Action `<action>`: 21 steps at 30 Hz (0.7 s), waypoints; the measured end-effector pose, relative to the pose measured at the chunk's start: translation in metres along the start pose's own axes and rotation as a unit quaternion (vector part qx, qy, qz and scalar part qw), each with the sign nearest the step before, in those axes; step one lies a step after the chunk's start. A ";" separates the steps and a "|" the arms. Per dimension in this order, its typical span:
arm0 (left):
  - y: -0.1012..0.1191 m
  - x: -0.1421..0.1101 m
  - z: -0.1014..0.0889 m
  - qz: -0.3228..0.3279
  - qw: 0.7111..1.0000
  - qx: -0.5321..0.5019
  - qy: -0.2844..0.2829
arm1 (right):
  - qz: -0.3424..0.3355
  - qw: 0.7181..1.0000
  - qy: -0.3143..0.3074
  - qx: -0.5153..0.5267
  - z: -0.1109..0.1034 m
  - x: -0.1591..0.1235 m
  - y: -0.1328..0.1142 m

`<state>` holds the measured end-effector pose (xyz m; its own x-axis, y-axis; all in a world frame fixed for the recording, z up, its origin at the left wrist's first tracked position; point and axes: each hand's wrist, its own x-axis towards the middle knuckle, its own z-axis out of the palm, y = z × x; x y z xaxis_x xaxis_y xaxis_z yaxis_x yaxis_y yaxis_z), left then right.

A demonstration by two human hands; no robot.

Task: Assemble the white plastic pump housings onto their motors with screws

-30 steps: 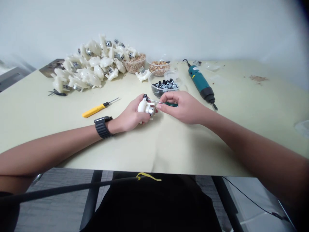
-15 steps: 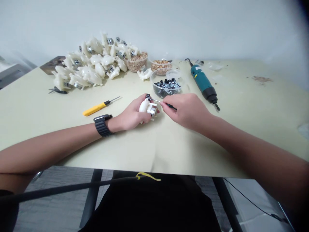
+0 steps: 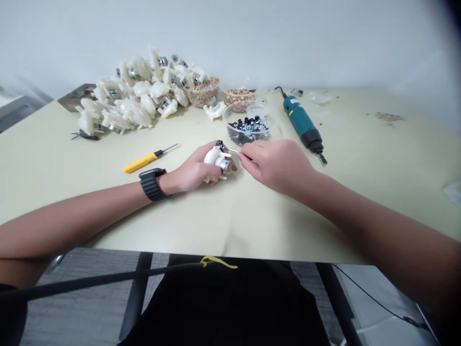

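Observation:
My left hand (image 3: 196, 170) is closed around a white plastic housing (image 3: 213, 157) with a silver motor-like cylinder (image 3: 225, 166) set in its side. A small black part (image 3: 219, 143) sits at the housing's top. In a pinch grip, my right hand (image 3: 275, 163) holds a thin screwdriver (image 3: 232, 150), its metal shaft pointing left at the black part. Whether the tip touches is too small to tell. Most of the screwdriver's handle is hidden by my fingers. A clear bowl (image 3: 248, 139) of black and silver small parts stands just behind my hands.
Many similar white housings (image 3: 140, 103) are piled at the back left, near black cutters (image 3: 85, 136). A yellow screwdriver (image 3: 140, 163) lies left of my hands. Tubs of brass-coloured pieces (image 3: 203, 93) stand behind. A green power screwdriver (image 3: 302, 122) lies at the right.
My right hand has turned over the screwdriver, so its dark handle shows less now. The housing in my left hand has shifted very slightly left.

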<state>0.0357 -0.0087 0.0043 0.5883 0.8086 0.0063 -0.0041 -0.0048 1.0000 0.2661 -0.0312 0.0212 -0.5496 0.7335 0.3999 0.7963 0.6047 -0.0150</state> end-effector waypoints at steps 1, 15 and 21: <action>-0.001 0.001 -0.001 0.001 1.000 -0.009 -0.002 | 0.007 1.000 0.000 0.021 0.001 0.000 0.001; -0.001 0.002 -0.012 -0.045 0.991 -0.113 -0.057 | 0.080 0.969 0.051 0.228 -0.009 -0.009 0.015; 0.000 0.002 -0.011 -0.040 0.992 -0.102 -0.061 | 0.068 0.984 0.006 0.166 -0.008 -0.010 0.014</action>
<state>0.0284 -0.0006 0.0046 0.6865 0.7247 -0.0600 -0.1103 0.1854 0.9765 0.2846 -0.0322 0.0245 -0.4385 0.8125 0.3842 0.7347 0.5702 -0.3675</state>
